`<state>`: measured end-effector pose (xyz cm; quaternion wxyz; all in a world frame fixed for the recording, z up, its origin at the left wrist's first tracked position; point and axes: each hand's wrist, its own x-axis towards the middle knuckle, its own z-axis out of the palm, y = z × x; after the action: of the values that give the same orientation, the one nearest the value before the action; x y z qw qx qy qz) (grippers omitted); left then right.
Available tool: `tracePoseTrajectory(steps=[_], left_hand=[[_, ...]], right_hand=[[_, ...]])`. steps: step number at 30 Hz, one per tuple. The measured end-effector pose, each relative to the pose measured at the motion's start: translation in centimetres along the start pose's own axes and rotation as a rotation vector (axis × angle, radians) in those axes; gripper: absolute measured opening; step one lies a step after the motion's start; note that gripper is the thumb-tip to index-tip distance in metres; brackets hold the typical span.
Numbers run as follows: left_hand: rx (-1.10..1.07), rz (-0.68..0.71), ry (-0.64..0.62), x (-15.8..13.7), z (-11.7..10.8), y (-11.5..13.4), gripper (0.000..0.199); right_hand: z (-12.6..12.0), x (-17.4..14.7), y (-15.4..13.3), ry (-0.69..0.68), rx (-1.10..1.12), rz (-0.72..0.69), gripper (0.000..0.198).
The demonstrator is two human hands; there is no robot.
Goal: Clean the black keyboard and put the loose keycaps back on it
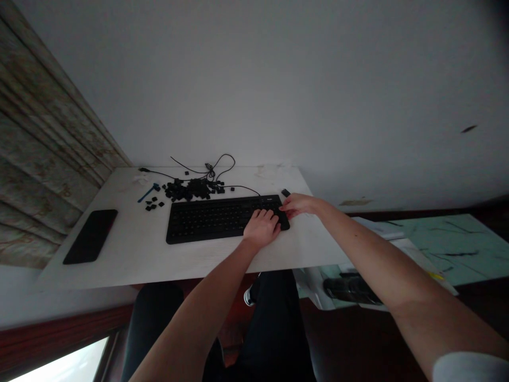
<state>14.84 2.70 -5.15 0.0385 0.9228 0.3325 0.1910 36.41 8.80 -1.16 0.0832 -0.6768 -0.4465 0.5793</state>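
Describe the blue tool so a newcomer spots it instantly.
On the white table, find the wide black keyboard, then the heap of small black pieces behind it. At that heap's left side, as the wearer sees it, a thin blue tool lies slanted. Its blue colour sets it apart from the black pieces nearby.

Apparently home room: patterned curtain (43,122) at left, marked pale wall (278,79) at far side, white surface (135,254) against wall.
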Motion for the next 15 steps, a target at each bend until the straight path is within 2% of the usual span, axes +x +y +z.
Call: tracePoseTrajectory(steps=[7,15], left_hand=[[-0.006,-0.009,-0.003,0.0,0.1,0.1,0.029],[-0.010,-0.010,-0.001,0.1,0.2,0.0,0.030]], right_hand=[[0.7,0.3,0.6,0.091,-0.033,-0.019,0.033],[1.0,0.4,1.8,0.106,0.032,-0.092,0.029]])
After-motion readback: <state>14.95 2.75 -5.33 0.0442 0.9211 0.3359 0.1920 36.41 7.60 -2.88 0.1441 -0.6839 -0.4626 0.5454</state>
